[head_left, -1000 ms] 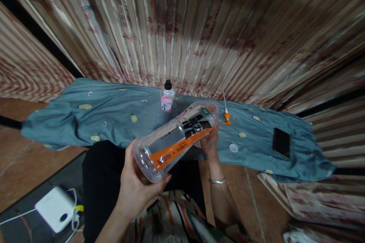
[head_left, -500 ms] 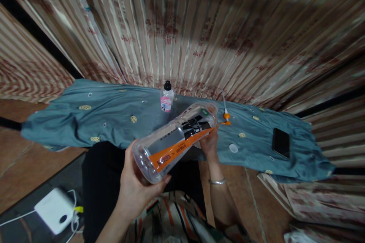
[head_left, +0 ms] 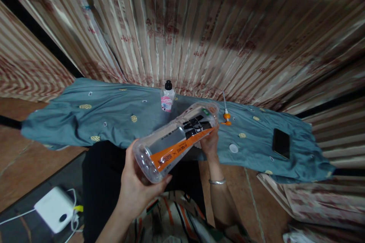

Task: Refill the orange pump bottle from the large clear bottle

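A large clear plastic bottle with an orange and black label is held tilted above my lap, its base toward me on the left. My left hand wraps round the base end. At the other end my right hand, with a silver bracelet on its wrist, grips the bottle from below; some of its fingers are hidden behind it. Just past the bottle's upper end lies an orange pump head with a white tube. Behind it stands a small clear bottle with a black cap and pink label.
A teal cloth with pineapple prints covers the narrow table. On its right side lie a black phone and a white round disc. A white device with cables rests at lower left. Striped curtains hang close behind.
Almost nothing differs. Both hands keep the same hold on the large bottle, and the view has shifted very slightly.
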`<state>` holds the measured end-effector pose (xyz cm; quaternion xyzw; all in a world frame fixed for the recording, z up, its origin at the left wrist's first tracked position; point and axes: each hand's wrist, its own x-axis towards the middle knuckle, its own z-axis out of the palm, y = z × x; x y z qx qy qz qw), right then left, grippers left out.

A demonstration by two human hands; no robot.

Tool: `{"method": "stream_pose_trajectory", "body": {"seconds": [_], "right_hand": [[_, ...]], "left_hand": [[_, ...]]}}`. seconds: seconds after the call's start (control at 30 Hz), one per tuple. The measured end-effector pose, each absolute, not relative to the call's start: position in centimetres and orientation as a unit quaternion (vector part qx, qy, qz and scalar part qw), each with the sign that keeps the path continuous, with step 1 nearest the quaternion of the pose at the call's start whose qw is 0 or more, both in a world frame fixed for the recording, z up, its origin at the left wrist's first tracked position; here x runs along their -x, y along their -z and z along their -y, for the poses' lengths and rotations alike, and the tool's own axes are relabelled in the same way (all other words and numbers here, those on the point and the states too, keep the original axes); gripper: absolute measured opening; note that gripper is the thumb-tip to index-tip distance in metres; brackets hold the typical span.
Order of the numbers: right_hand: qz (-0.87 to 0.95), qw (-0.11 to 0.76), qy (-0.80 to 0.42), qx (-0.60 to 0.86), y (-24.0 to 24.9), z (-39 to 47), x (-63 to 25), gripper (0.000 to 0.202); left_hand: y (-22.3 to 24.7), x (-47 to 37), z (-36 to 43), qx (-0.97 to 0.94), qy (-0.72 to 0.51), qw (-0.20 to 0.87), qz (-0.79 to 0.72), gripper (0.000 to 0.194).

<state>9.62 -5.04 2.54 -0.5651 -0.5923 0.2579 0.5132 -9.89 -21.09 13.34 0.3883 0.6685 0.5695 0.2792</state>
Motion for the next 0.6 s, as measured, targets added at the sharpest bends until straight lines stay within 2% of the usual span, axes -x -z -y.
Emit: {"method": "stream_pose_trajectory", "body": {"seconds": [0.2, 0.6], "right_hand": [[0.589, 0.499, -0.261, 0.579, -2.7, 5.2, -9.7, 0.057], [0.595, 0.502, -0.251, 0.576, -1.8, 4.9, -9.9, 0.059]], "left_hand": [[-12.1, 10.3, 21.1, -0.41, -0.568, 0.232, -0.675, 0.085], [-11.5, 10.4, 21.2, -0.434, -0.576, 0.226, -0.655, 0.086]]}}
